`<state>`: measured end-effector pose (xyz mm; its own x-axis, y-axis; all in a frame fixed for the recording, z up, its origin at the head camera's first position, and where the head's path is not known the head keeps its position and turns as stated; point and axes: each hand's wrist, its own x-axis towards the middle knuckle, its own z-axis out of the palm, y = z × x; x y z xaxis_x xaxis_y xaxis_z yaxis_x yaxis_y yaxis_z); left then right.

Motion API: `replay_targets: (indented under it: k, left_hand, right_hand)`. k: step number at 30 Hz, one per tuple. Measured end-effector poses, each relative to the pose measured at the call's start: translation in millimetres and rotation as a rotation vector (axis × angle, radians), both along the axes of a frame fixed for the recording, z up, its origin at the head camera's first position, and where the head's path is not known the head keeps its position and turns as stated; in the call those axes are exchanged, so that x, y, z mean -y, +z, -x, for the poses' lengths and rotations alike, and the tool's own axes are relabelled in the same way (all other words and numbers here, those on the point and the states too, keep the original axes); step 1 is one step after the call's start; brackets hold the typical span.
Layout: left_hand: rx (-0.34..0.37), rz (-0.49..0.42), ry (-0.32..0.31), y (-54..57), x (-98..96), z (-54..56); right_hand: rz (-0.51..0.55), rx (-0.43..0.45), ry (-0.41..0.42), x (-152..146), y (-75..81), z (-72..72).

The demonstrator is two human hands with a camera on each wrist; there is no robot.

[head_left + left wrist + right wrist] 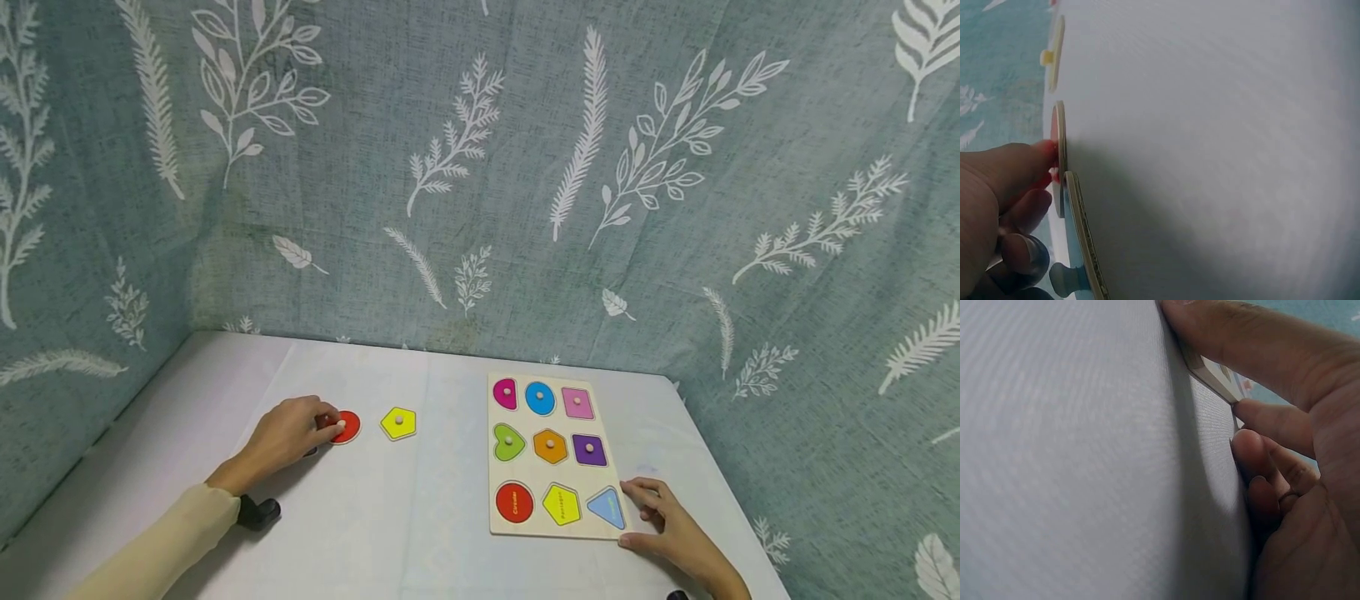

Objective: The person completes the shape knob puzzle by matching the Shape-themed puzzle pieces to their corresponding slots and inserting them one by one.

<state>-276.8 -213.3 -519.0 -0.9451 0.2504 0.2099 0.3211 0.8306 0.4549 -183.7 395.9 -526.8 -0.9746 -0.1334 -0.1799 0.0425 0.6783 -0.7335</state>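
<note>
At the left of the table, my left hand (288, 437) pinches the knob of a red circle puzzle piece (349, 427). A light-blue puzzle piece (1074, 231) with a knob lies under that hand's other fingers in the left wrist view; the head view mostly hides it. Just right of the circle lies a yellow pentagon piece (405, 425). My right hand (671, 529) holds the lower right corner of a wooden shape puzzle board (551, 532), thumb at the corner and fingers along the side edge. The board's bottom row shows bare printed circle, pentagon and triangle spaces.
Knobbed pieces sit in the board's upper two rows, among them a green heart (510, 446) and an orange hexagon (553, 454). A white cloth (420, 533) covers the table. Blue-green leaf-patterned fabric (517, 275) hangs behind and along both sides.
</note>
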Motion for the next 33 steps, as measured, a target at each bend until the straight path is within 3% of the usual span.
replay_targets:
  k: [5,11,22,33]
  left_hand:
    - [0.008,-0.007,-0.001,0.7,-0.9,0.7]
    - [-0.038,-0.001,-0.021,1.2,-5.4,2.9]
    - [-0.037,0.017,0.001,0.8,-9.6,0.5]
    - [-0.037,-0.039,0.004,12.7,-22.2,-3.0]
  right_hand:
    - [-0.030,0.015,-0.014,0,0.6,-0.5]
    - [-0.035,0.009,-0.009,-4,4.3,0.6]
    - [-0.051,0.011,0.020,-3,4.3,3.6]
    - [-0.073,0.025,0.004,1,0.7,-1.0]
